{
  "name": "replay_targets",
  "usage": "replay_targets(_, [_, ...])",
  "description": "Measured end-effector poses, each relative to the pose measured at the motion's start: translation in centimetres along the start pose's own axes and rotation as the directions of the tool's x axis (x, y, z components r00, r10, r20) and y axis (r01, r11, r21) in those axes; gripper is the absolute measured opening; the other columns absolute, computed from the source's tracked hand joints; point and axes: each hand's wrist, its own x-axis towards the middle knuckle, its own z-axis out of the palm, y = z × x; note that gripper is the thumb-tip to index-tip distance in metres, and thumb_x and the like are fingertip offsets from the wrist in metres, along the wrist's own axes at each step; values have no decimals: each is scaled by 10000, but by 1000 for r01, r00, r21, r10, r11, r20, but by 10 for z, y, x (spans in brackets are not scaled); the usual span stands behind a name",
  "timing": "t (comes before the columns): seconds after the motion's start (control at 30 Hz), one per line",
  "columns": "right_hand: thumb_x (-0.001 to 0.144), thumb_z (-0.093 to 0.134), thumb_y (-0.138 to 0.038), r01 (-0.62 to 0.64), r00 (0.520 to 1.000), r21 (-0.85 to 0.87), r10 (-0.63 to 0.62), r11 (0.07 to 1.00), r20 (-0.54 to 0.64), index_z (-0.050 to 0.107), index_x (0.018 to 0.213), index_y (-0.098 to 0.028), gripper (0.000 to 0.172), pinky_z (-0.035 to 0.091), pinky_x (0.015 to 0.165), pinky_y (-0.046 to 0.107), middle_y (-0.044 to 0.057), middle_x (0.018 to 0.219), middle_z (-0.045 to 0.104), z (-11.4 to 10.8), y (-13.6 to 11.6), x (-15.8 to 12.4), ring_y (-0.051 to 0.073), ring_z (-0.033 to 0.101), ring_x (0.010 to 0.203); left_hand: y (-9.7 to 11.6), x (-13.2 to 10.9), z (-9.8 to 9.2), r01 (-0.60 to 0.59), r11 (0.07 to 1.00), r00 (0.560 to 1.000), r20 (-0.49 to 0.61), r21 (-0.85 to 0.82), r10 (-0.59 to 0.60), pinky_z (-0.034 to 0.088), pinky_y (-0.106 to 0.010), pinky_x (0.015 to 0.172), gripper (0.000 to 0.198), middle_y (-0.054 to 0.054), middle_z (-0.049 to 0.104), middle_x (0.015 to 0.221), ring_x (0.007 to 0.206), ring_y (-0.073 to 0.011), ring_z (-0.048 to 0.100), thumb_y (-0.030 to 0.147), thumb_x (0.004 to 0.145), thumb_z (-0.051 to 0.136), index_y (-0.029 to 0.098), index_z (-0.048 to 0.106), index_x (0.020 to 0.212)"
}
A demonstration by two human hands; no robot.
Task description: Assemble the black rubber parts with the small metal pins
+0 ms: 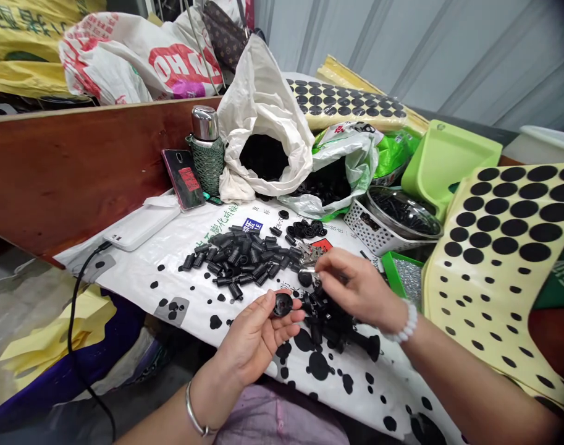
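Observation:
My left hand (258,334) lies palm up near the table's front edge and pinches a small round black part (282,304) between thumb and fingers. My right hand (356,285) hovers just to its right, with thumb and forefinger pinched on a tiny piece (309,270) I cannot make out. Below both hands lies a cluster of assembled black parts (330,324). Farther back on the white sheet (193,290) sits a pile of short black tubes (239,256) and a small heap of black rings (306,228).
Yellow sheets with black round stickers (504,247) stand at the right. A white bag (263,123), a green bag (341,167), a white basket with a metal bowl (397,216), a green tray (443,161), a flask (206,148), a phone (183,179) and a power bank (140,227) line the back.

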Motion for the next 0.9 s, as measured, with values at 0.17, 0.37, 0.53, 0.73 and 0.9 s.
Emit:
replay_targets(0.17, [787, 429, -114, 232, 972, 130, -225, 964, -65, 513, 748, -164, 105, 388, 544, 242, 25, 671, 511, 7, -34, -22, 125, 469, 599, -6, -2, 0, -32, 999, 999, 9, 5, 32, 565, -213, 622, 205, -120, 700, 861, 723, -154, 691, 242, 913, 464, 76, 581, 948])
replay_targets(0.37, [789, 418, -93, 243, 970, 128, -238, 962, -57, 511, 753, -159, 119, 383, 553, 243, 33, 691, 516, 16, -37, -30, 124, 466, 604, -11, -4, -2, -101, 994, 995, 30, 50, 100, 566, -210, 608, 190, -78, 698, 811, 689, -138, 680, 270, 867, 550, 90, 606, 896])
replay_targets(0.53, [794, 428, -88, 256, 964, 138, -242, 957, -111, 522, 772, -154, 117, 382, 548, 245, 36, 686, 516, 17, -42, -38, 130, 470, 608, -15, -5, -2, -138, 987, 990, 12, 78, 137, 561, -203, 590, 224, -62, 690, 769, 662, -127, 667, 306, 809, 630, 94, 604, 877])
replay_targets(0.73, [808, 421, -94, 268, 957, 152, -244, 951, -159, 530, 767, -156, 131, 386, 545, 242, 35, 676, 522, 18, -42, -41, 133, 471, 605, -17, -6, -2, -138, 984, 990, -6, 116, 140, 558, -213, 593, 302, -64, 685, 776, 664, -128, 657, 362, 752, 680, 101, 598, 879])
replay_targets(0.9, [824, 397, -104, 231, 965, 2, -229, 973, -129, 553, 749, -146, 178, 390, 560, 265, 48, 679, 520, 34, -45, -48, 151, 467, 611, -22, -6, 0, -193, 958, 980, 6, 210, 197, 543, -219, 569, 342, -19, 649, 721, 610, -109, 626, 399, 691, 721, 117, 592, 834])
